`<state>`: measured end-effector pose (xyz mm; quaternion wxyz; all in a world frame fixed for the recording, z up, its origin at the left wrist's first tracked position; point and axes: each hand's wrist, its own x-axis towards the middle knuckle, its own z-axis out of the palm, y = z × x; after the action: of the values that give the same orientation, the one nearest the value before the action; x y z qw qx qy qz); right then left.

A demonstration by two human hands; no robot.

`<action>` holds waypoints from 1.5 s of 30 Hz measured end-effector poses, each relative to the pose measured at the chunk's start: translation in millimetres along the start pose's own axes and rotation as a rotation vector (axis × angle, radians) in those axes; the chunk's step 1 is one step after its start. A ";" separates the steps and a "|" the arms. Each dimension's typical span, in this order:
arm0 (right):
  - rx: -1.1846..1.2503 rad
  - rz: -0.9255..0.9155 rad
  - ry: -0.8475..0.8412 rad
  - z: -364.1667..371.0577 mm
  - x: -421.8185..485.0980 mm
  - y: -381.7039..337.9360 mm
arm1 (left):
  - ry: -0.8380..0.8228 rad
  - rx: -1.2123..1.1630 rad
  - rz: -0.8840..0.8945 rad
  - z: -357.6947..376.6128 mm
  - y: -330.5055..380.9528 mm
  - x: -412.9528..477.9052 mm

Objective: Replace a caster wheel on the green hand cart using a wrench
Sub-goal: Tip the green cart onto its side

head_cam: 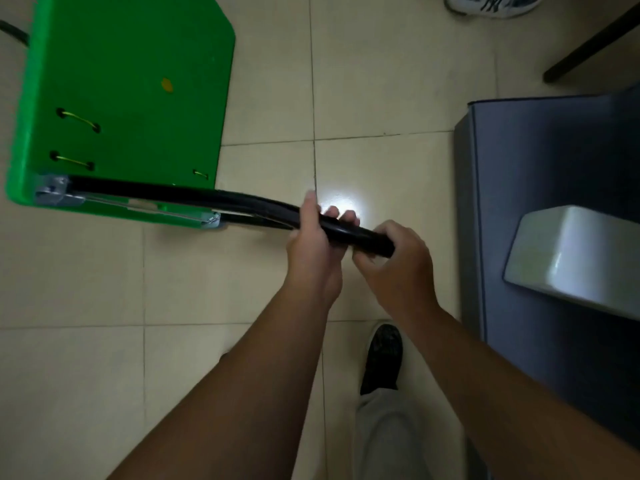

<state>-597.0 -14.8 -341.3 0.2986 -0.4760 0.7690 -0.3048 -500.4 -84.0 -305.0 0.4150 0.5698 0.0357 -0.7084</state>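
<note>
The green hand cart stands on the tiled floor at the upper left, its flat deck facing up. Its black handle runs from a metal bracket at the deck's near edge out to the right. My left hand is wrapped around the handle's top bar. My right hand grips the same bar just to the right, at its end. No caster wheel and no wrench are in view.
A dark grey cabinet stands at the right with a white box on it. A dark table leg and someone's white sneaker are at the top right. My own black shoe is below my hands.
</note>
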 end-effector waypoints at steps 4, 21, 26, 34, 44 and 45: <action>-0.105 0.097 -0.071 -0.2 7.7 31.3 | -0.065 0.250 -0.134 -14.8 -11.3 12.9; -0.090 0.308 -0.374 81.1 -52.6 79.9 | 0.112 0.563 0.047 -100.2 -37.4 29.5; -0.135 0.284 -0.837 107.4 -90.3 32.2 | 0.273 0.639 0.141 -160.5 -13.4 12.3; -0.130 0.050 -0.975 90.1 -52.4 -69.7 | 0.549 1.388 0.110 -233.2 47.2 -18.6; -0.537 -0.366 -0.904 -69.7 72.5 -185.1 | 0.469 1.284 0.198 -94.5 76.6 -89.3; -0.578 -0.410 -0.898 -75.8 89.7 -198.1 | 0.457 1.252 0.225 -81.4 83.1 -88.4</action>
<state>-577.9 -154.4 -159.0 0.3886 -0.7606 0.5106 0.0987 -384.3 -47.2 -224.3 0.0596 0.8386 -0.3541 -0.4096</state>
